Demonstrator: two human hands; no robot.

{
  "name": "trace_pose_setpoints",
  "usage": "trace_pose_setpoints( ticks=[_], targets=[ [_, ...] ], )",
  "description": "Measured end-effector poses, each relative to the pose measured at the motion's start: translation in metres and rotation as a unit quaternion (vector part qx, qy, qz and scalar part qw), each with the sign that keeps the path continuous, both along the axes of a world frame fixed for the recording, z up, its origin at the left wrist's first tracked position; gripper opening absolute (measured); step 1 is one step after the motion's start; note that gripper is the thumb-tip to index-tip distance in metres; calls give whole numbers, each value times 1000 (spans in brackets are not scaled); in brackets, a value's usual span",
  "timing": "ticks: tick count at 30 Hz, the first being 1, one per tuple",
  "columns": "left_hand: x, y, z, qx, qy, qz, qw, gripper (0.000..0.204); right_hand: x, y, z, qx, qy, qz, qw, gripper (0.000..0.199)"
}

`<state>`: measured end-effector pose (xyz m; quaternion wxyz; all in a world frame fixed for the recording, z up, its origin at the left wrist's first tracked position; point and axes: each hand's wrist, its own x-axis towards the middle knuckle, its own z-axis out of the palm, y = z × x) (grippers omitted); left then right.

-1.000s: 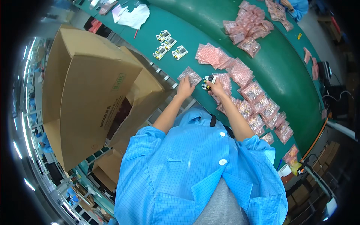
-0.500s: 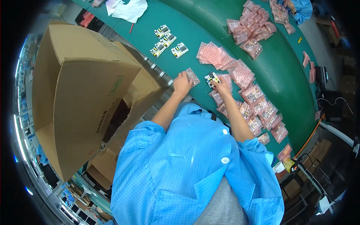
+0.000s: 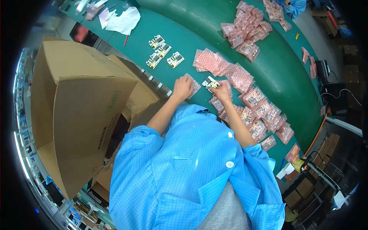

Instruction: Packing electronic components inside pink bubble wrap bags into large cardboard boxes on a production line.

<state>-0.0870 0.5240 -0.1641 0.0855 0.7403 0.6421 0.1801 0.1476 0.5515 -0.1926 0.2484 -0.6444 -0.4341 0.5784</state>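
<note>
My right grip [image 3: 220, 92] is closed on a small circuit board [image 3: 209, 82], which I hold at its near edge, with the thumb on top. My left grip [image 3: 183, 88] is at the upper left part of a bubble bag [image 3: 196, 86]; the fingers are curled, but I cannot tell if they pinch it. This bag is just beside the board, to the left of it, and the two are apart.

Under my right grip and near it there are pink bubble bags with boards inside [image 3: 255, 97], lying in rows along the green desk [image 3: 174, 32]. Beyond the board is a spread pile of flat pink bags [image 3: 209, 61]. Farther to the left, four loose boards [image 3: 175, 59] lie near each other. Farther off are a red pen [image 3: 125, 40] and a white cloth-like sheet [image 3: 124, 21]. A big cardboard box [image 3: 84, 111] stands at my left.
</note>
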Motion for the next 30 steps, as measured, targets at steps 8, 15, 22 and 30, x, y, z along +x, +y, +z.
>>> trace_pose_setpoints(
  ticks=[8,15,22,30],
  targets=[
    [20,-14,-4,-189,-54,33,980,14,2,-9,26,-60,145,-37,987,49],
    [23,-14,-16,-97,-122,-5,988,9,1,-13,17,-59,151,-8,987,49],
    [15,-19,-19,-101,-301,59,947,8,-2,-12,16,-9,156,16,988,52],
    [15,-21,-15,-34,-358,63,931,7,-1,-15,11,64,150,75,984,51]
  ],
)
